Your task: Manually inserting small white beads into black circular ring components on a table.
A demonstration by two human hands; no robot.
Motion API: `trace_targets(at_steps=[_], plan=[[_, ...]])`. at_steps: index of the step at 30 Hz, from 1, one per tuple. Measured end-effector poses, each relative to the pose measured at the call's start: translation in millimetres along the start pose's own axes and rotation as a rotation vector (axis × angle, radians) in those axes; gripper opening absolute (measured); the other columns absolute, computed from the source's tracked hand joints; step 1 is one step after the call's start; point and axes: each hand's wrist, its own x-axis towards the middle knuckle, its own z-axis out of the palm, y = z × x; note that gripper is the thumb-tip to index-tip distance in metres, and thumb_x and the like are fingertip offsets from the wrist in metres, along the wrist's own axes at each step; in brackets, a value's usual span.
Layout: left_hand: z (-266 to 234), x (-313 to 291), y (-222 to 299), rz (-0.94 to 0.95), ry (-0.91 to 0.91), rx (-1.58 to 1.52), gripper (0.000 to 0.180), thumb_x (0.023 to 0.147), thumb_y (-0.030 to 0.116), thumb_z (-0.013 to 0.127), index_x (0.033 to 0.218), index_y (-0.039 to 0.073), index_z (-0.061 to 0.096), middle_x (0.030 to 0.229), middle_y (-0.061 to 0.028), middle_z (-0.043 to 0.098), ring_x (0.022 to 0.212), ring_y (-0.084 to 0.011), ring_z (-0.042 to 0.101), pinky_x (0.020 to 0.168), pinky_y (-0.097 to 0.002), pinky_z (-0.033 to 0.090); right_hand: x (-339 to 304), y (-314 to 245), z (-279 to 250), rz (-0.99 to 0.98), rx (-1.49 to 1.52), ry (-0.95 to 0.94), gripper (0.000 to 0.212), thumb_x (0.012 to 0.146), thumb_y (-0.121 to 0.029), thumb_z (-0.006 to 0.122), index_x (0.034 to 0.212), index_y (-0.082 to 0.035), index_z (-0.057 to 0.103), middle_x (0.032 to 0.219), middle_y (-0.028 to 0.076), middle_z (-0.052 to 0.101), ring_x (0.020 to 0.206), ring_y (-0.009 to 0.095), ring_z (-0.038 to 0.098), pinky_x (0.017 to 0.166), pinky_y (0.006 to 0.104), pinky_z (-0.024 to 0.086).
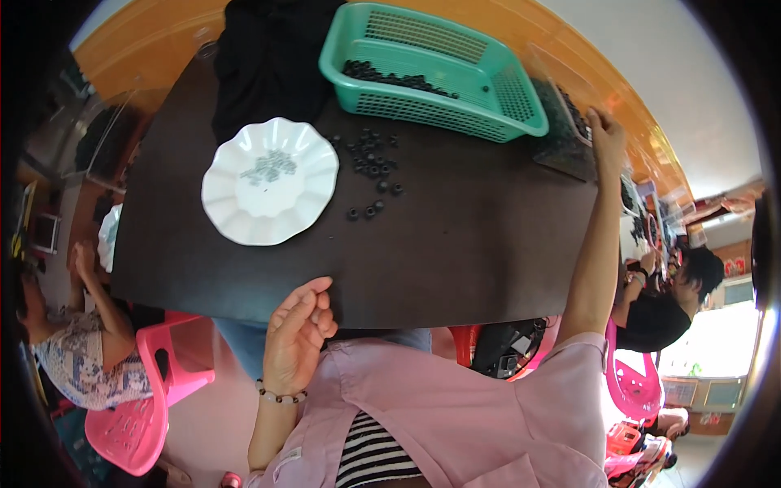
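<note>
Right hand (608, 145): pinched the edge of a clear plastic package of dark pieces (563, 156), just left of that grip. Left hand (298, 340): was curled, contents indeterminable. Small round black beads (374, 170): lay beyond it. Step, apparently: handling the package; next move called for steady pinching.

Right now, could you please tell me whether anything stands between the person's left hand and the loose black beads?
Nothing visible does. The black beads lie ahead of the left hand on the dark table; the white plate sits left of the path, and the green basket stands beyond the beads.
</note>
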Motion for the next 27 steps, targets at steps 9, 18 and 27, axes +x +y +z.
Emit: trace_targets(at_steps=[9,18,27], plan=[[-0.9,-2.6,-1.7,0.006,0.0,0.026,0.026,0.098,0.016,0.052,0.116,-0.001,0.06,0.089,-0.0011,0.057,0.069,-0.0083,0.051,0.063,-0.0245,0.043,-138.8,-187.6,55.4,-0.274,0.4,-0.466,0.014,0.087,-0.013,0.069,0.095,-0.002,0.07,0.08,0.004,0.067,0.072,0.009,0.06,0.066,0.0233,0.048],[-2.1,-3.4,-1.5,0.009,-0.012,0.036,0.026,0.098,0.015,0.052,0.116,-0.001,0.06,0.089,-0.0011,0.057,0.069,-0.008,0.052,0.063,-0.0243,0.043,-183.5,-213.3,93.7,-0.44,0.407,-0.696,0.02,0.079,0.0,0.066,0.098,-0.005,0.064,0.085,0.009,0.062,0.081,0.023,0.06,0.066,0.0326,0.051],[-2.1,-2.4,-1.5,0.018,-0.026,0.067,0.026,0.096,0.013,0.053,0.116,-0.002,0.06,0.089,-0.0012,0.058,0.069,-0.008,0.053,0.063,-0.0248,0.044,-175.8,-229.3,111.8,-0.564,0.324,-0.641,0.02,0.079,-0.002,0.065,0.099,-0.008,0.064,0.085,0.008,0.061,0.087,0.027,0.056,0.074,0.0376,0.048]])
